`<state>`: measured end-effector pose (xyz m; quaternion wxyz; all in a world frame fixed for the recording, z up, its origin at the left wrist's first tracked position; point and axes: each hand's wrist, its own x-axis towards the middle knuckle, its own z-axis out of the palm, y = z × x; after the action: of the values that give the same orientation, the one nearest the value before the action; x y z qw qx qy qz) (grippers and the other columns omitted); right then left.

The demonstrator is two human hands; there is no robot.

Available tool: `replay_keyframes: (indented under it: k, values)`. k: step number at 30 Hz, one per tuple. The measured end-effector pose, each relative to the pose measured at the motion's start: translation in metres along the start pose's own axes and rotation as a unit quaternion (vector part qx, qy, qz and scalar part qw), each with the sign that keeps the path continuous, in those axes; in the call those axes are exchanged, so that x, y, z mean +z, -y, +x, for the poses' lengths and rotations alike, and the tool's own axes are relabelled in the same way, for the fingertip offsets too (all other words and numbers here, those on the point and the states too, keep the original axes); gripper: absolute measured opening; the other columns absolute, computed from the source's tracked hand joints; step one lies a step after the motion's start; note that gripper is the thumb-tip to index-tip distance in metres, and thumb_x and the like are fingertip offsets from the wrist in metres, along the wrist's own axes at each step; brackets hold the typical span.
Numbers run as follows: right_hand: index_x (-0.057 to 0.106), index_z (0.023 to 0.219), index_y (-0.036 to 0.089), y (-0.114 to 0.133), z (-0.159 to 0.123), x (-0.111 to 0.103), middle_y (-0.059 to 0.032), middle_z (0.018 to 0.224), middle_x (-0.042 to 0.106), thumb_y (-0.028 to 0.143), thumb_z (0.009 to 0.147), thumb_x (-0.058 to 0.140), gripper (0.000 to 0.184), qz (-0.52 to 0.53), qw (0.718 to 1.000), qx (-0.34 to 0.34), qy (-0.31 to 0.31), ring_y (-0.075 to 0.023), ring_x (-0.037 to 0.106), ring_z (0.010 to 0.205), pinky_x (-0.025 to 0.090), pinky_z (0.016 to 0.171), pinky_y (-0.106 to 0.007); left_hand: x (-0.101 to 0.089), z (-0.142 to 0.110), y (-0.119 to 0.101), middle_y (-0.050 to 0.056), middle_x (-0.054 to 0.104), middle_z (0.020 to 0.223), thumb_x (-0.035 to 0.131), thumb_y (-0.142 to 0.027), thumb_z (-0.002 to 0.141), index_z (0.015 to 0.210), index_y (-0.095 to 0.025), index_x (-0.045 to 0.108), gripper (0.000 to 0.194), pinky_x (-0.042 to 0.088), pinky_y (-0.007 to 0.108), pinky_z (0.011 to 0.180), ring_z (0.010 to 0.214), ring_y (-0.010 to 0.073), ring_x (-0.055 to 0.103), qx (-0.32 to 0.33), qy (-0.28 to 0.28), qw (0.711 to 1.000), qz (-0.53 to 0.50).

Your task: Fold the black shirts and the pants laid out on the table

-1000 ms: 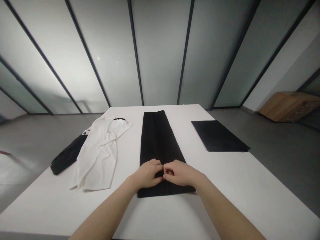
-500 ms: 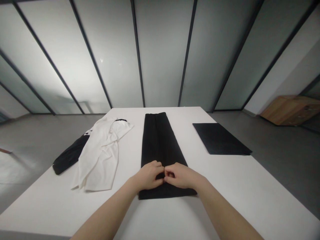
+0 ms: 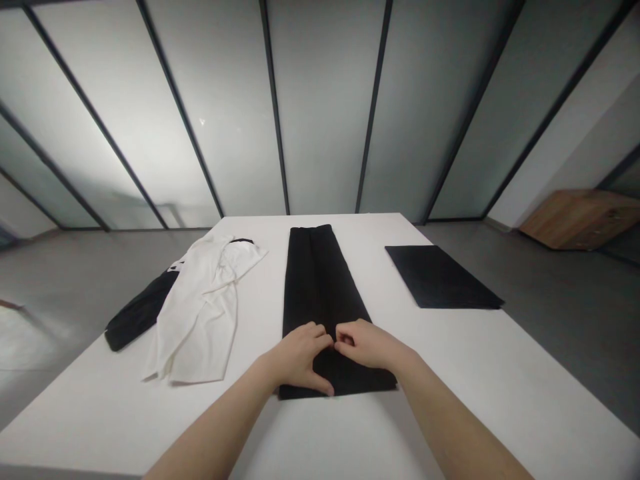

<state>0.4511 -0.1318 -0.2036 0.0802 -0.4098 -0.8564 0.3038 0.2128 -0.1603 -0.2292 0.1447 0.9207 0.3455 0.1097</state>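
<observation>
White table [image 3: 500, 373] as the one landmark: frosted glass wall [image 3: 325, 100] beyond its far edge, grey floor [image 3: 550, 280] past its right side, wooden cabinet [image 3: 583, 220] well off beyond its far right corner. At the table's middle, long black garment [image 3: 320, 287], folded lengthwise, lying straight from near the near edge toward the far edge. On the table's left part, crumpled white garment [image 3: 195, 327] lying over a dark bundle [image 3: 137, 313]; on its right part, flat black rectangular cloth [image 3: 440, 277], close to the edge.

Both bare forearms reaching in from the bottom of the view, angled inward. Left hand [image 3: 297, 357]: open, palm down on the near end of the long black garment, thumb spread toward the near fold. Right hand [image 3: 367, 345]: curled, back of the hand up, fingertips down on the cloth, and no telling whether pinching or only pressing. Half a second ago, fingertips of both hands meeting at the middle; now a small gap between them, left thumb stretched lower. Right fingertips partly tucked from sight, cloth under both palms hidden too.
</observation>
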Motion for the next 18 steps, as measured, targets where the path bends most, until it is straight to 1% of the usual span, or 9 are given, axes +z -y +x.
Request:
replay_keyframes:
  k: [2, 5, 7, 9, 11, 14, 16, 18]
  values:
    - [0.065, 0.080, 0.021, -0.003, 0.001, 0.000, 0.0032, 0.069, 0.065, 0.020, 0.092, 0.063, 0.012, -0.004, 1.000, 0.012, -0.007, -0.0122, 0.052, 0.060, 0.029, 0.057, -0.027, 0.001, -0.001, -0.002, 0.009, 0.063, 0.111, 0.084, -0.081, 0.065, 0.118, -0.021, 0.065, 0.082, 0.045, 0.040, 0.092, 0.101, 0.0292, 0.058, -0.004, 0.005, 1.000, 0.003]
    - [0.068, 0.085, 0.021, -0.006, 0.004, 0.000, 0.0016, 0.074, 0.068, 0.018, 0.092, 0.061, 0.010, -0.011, 0.999, 0.024, -0.031, -0.0140, 0.056, 0.065, 0.032, 0.061, -0.027, -0.001, -0.003, -0.005, 0.009, 0.062, 0.116, 0.085, -0.081, 0.063, 0.120, -0.023, 0.063, 0.084, 0.044, 0.040, 0.092, 0.104, 0.0310, 0.058, -0.009, 0.015, 1.000, 0.010]
    - [0.070, 0.090, 0.022, -0.007, 0.005, -0.001, -0.0007, 0.082, 0.070, 0.018, 0.093, 0.061, 0.010, -0.020, 0.998, 0.025, -0.061, -0.0163, 0.060, 0.073, 0.037, 0.066, -0.027, -0.003, -0.003, -0.008, 0.009, 0.062, 0.118, 0.085, -0.080, 0.063, 0.120, -0.023, 0.061, 0.084, 0.044, 0.040, 0.092, 0.106, 0.0314, 0.058, -0.009, 0.011, 1.000, 0.011]
    - [0.072, 0.095, 0.021, -0.008, 0.005, -0.002, -0.0035, 0.091, 0.072, 0.018, 0.093, 0.062, 0.010, -0.029, 0.995, 0.023, -0.091, -0.0189, 0.063, 0.082, 0.042, 0.073, -0.029, -0.005, -0.003, -0.011, 0.009, 0.064, 0.115, 0.086, -0.078, 0.063, 0.117, -0.022, 0.059, 0.082, 0.045, 0.039, 0.091, 0.103, 0.0303, 0.060, -0.008, 0.005, 1.000, 0.005]
    - [0.073, 0.100, 0.020, -0.010, 0.005, -0.004, -0.0062, 0.099, 0.072, 0.018, 0.093, 0.063, 0.013, -0.040, 0.992, 0.025, -0.116, -0.0210, 0.065, 0.090, 0.046, 0.081, -0.031, -0.005, -0.003, -0.016, 0.006, 0.066, 0.105, 0.088, -0.074, 0.065, 0.107, -0.022, 0.060, 0.072, 0.045, 0.038, 0.085, 0.096, 0.0281, 0.062, -0.004, 0.018, 1.000, 0.004]
    - [0.076, 0.108, 0.019, -0.012, 0.006, -0.005, -0.0097, 0.108, 0.072, 0.019, 0.096, 0.062, 0.018, -0.055, 0.988, 0.031, -0.144, -0.0238, 0.066, 0.102, 0.048, 0.095, -0.035, -0.005, -0.002, -0.023, 0.002, 0.067, 0.087, 0.089, -0.059, 0.073, 0.088, -0.024, 0.060, 0.048, 0.044, 0.035, 0.074, 0.084, 0.0245, 0.064, 0.002, 0.063, 0.998, 0.014]
    - [0.077, 0.114, 0.019, -0.014, 0.007, -0.003, -0.0112, 0.114, 0.071, 0.021, 0.097, 0.062, 0.022, -0.055, 0.987, 0.033, -0.145, -0.0249, 0.066, 0.108, 0.048, 0.101, -0.037, -0.005, -0.002, -0.027, 0.001, 0.068, 0.082, 0.087, -0.049, 0.078, 0.082, -0.024, 0.061, 0.037, 0.043, 0.034, 0.069, 0.080, 0.0232, 0.065, 0.003, 0.079, 0.997, 0.020]
    - [0.079, 0.117, 0.019, -0.015, 0.008, 0.000, -0.0117, 0.116, 0.071, 0.023, 0.098, 0.063, 0.025, -0.054, 0.990, 0.034, -0.128, -0.0253, 0.066, 0.109, 0.048, 0.102, -0.038, -0.004, -0.001, -0.029, 0.001, 0.070, 0.082, 0.084, -0.043, 0.081, 0.080, -0.023, 0.063, 0.028, 0.043, 0.033, 0.066, 0.079, 0.0228, 0.067, 0.003, 0.082, 0.996, 0.027]
